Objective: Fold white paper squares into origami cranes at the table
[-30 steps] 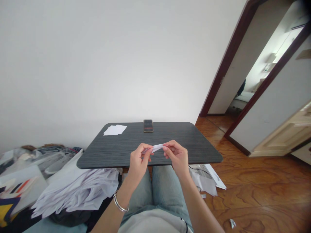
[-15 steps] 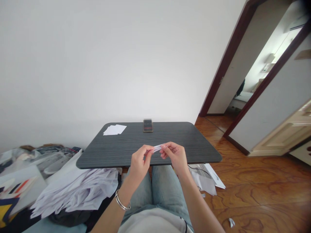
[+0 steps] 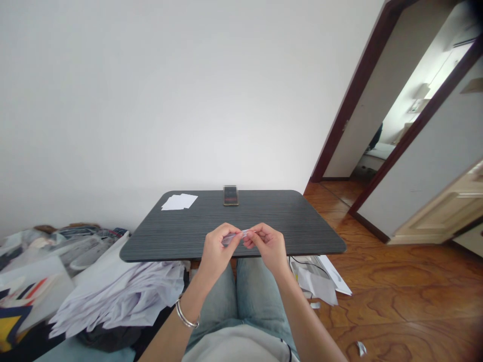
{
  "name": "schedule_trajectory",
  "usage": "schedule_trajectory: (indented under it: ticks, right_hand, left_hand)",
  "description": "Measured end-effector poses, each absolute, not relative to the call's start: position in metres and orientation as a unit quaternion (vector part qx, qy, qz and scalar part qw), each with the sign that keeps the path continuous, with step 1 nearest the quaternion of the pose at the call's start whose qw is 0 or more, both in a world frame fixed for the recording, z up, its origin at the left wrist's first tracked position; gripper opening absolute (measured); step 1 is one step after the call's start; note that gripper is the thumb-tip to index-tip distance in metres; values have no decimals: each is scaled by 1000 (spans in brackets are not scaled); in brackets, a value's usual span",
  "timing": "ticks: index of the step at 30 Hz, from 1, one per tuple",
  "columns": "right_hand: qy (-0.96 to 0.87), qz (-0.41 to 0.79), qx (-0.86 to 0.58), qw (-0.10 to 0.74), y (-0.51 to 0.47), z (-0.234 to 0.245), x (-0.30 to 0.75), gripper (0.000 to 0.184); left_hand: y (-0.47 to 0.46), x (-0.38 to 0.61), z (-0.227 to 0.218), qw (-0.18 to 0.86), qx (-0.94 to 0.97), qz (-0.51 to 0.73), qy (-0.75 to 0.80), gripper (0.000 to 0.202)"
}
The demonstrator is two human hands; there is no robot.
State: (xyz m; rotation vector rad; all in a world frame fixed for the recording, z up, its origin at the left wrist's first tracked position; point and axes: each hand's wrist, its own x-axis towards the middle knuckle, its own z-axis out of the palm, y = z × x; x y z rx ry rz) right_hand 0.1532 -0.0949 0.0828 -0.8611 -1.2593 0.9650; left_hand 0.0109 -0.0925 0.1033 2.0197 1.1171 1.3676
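Observation:
Between my two hands is a small piece of folded white paper, held over the near edge of the dark table. My left hand pinches its left end between thumb and fingers. From the other side my right hand pinches it too, with the fingertips of both hands close together. The fingers cover most of the paper, so its full shape is hidden. White paper sheets lie overlapping at the table's far left corner.
A phone-like dark device stands upright at the table's back edge, by the white wall. Crumpled white cloth is heaped on the left. Right of my legs, papers and a cable lie low, and a scrap is on the wooden floor.
My hands have come closer together along the paper, so less of it shows between them. The table and the things on it have not moved.

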Motion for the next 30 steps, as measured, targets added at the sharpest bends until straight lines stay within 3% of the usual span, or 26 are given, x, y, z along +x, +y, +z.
schedule_trajectory:
  ticks: [30]
  right_hand:
    - [-538,373,-393,646,-94,84,157,21]
  left_hand:
    - [-91,5,99,166,750,491,411,16]
